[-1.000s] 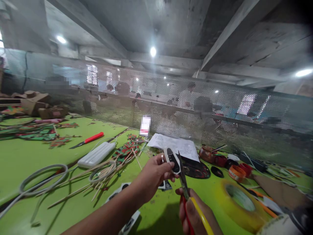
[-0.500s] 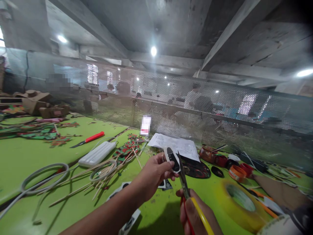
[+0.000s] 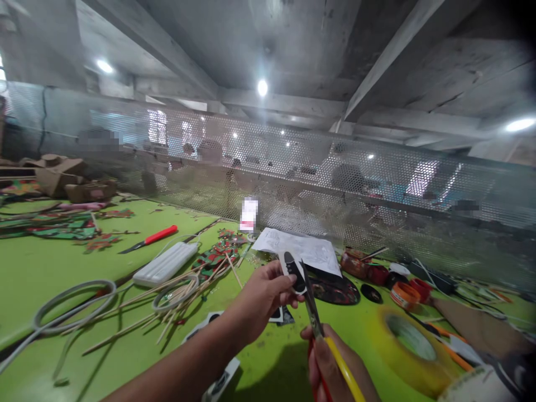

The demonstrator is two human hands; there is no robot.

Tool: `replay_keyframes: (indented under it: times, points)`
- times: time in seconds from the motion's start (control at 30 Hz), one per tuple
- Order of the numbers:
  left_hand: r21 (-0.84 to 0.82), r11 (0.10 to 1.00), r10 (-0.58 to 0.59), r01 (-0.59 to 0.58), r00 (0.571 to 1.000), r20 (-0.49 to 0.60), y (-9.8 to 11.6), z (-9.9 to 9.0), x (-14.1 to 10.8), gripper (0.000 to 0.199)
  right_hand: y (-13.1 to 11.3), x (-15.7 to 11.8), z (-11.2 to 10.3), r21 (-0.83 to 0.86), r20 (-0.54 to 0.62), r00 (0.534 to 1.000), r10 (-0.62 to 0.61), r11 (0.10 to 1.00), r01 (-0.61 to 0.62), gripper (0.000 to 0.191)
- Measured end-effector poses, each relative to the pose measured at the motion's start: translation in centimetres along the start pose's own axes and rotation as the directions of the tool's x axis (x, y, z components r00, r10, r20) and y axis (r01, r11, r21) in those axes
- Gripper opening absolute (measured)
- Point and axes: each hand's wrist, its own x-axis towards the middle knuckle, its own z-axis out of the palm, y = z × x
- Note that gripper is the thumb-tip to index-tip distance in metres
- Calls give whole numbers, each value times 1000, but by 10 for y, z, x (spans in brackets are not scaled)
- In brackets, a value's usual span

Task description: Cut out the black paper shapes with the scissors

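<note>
Between the thumb and fingers of my left hand (image 3: 268,298) is a small paper cutout (image 3: 294,273) with a dark shoe-like shape and a white border. My right hand (image 3: 337,363) grips scissors (image 3: 313,312) with one red and one yellow handle. Their blades point up and lie along the right edge of the cutout; whether they are fully closed I cannot tell. More black-and-white paper pieces (image 3: 224,382) lie under and beside my left forearm. Behind my hands, a printed sheet (image 3: 307,251) partly covers a dark, paint-stained oval palette (image 3: 335,291).
A yellow tape roll (image 3: 412,349) stands at right, near another person's forearm (image 3: 469,321) and paint jars (image 3: 405,296). To the left are wooden sticks (image 3: 180,301), a white power strip (image 3: 167,263), a red-handled knife (image 3: 157,238) and cable loops. A perforated metal screen (image 3: 285,178) edges the table.
The scissor blades look closer together along the cutout's right edge. Both hands stay in nearly the same place.
</note>
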Motion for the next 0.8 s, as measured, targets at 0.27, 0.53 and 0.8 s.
replay_keyframes:
  times: [0.27, 0.53, 0.8]
  points:
    - [-10, 1000, 6, -6, 1000, 4, 0, 0, 1, 16, 1, 0, 1, -57, -28, 999, -32, 998, 30, 72]
    - [-24, 1000, 0, 0, 1000, 0, 0, 0, 2, 14, -2, -2, -1, -99, -60, 997, -58, 994, 52, 68]
    - [-26, 1000, -2, 2, 1000, -4, -1, -1, 1, 12, -7, -2, -3, -92, -59, 997, -40, 995, 34, 62]
